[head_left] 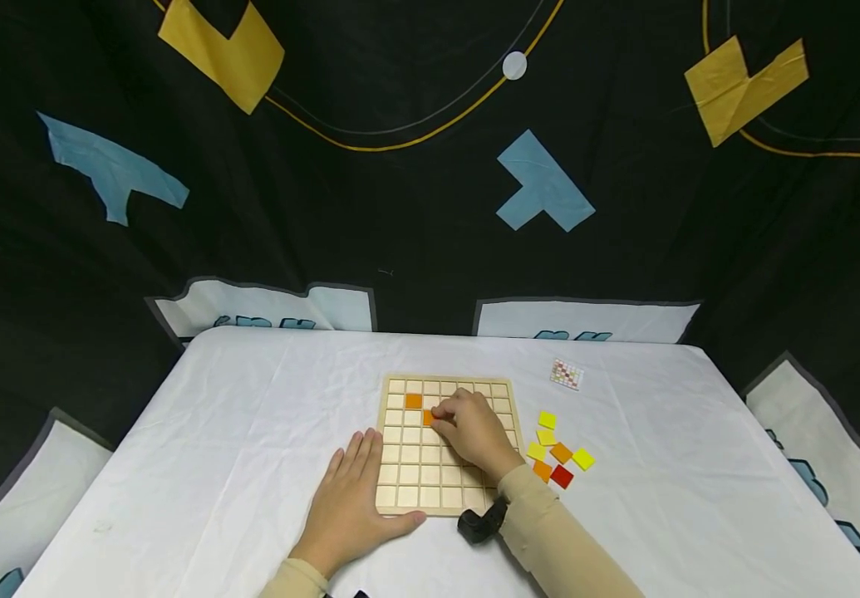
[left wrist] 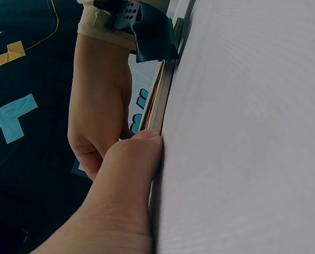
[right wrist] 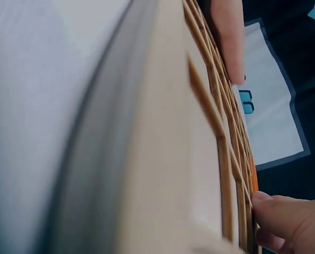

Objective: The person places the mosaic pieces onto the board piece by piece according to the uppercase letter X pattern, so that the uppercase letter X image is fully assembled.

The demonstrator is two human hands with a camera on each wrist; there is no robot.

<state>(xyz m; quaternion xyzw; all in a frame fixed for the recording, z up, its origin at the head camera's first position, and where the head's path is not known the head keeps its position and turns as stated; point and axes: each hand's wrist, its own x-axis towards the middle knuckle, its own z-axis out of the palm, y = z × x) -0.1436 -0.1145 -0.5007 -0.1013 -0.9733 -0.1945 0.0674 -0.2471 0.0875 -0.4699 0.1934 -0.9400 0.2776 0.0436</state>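
Note:
A square wooden grid board [head_left: 418, 511] lies on the table. One orange tile [head_left: 414, 401] fills a cell near its far left. Just right of and nearer than that, my right hand [head_left: 480, 433] reaches over the board, with thumb and forefinger at the right side of a second orange tile [head_left: 428, 418], partly hidden by the fingers. In the right wrist view the thumb [right wrist: 279, 214] meets the grid beside a sliver of orange. My left hand [head_left: 351, 498] lies with straight fingers along the board's left side, its thumb [left wrist: 138, 145] at the near edge.
Right of the board lie several loose tiles, among them a yellow tile [head_left: 583, 459], an orange tile [head_left: 561, 453] and a red tile [head_left: 562, 476]. Farther back is a small pattern card [head_left: 567, 374]. A white cloth covers the table [head_left: 198, 465]; a dark curtain [head_left: 415, 232] hangs behind.

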